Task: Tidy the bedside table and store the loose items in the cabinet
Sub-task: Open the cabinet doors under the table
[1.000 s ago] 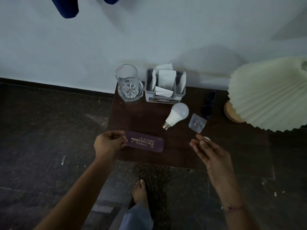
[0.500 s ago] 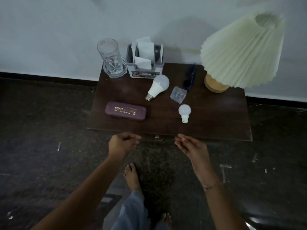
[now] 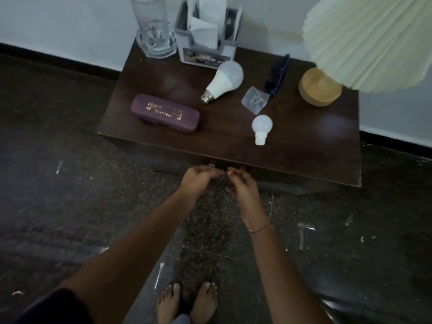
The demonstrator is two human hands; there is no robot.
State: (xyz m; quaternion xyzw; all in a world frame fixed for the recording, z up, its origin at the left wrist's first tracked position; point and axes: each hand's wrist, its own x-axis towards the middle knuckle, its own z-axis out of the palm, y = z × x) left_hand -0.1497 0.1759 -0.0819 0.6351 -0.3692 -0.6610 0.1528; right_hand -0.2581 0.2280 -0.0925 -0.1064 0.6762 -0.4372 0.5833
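Note:
On the dark wooden bedside table (image 3: 304, 155) lie a purple spectacle case (image 3: 164, 116), a large white bulb (image 3: 223, 81), a small white bulb (image 3: 261, 127), a clear plastic packet (image 3: 254, 100) and dark sunglasses (image 3: 277, 74). My left hand (image 3: 201, 181) and my right hand (image 3: 240, 183) meet just under the table's front edge, at the cabinet front (image 3: 280, 181). The fingers of both are curled and pinched on small handles (image 3: 223, 175) there. The cabinet doors are mostly hidden below the tabletop.
A glass tumbler (image 3: 154, 31) and a grey tissue holder (image 3: 208, 36) stand at the back by the wall. A pleated lamp (image 3: 364, 43) with a wooden base (image 3: 319, 87) fills the right. My bare feet (image 3: 187, 302) stand on the dark floor with scattered scraps.
Both hands dropped from above the tabletop to its front edge and came together at the cabinet front. The camera moved closer and tilted down. The items on top stayed put.

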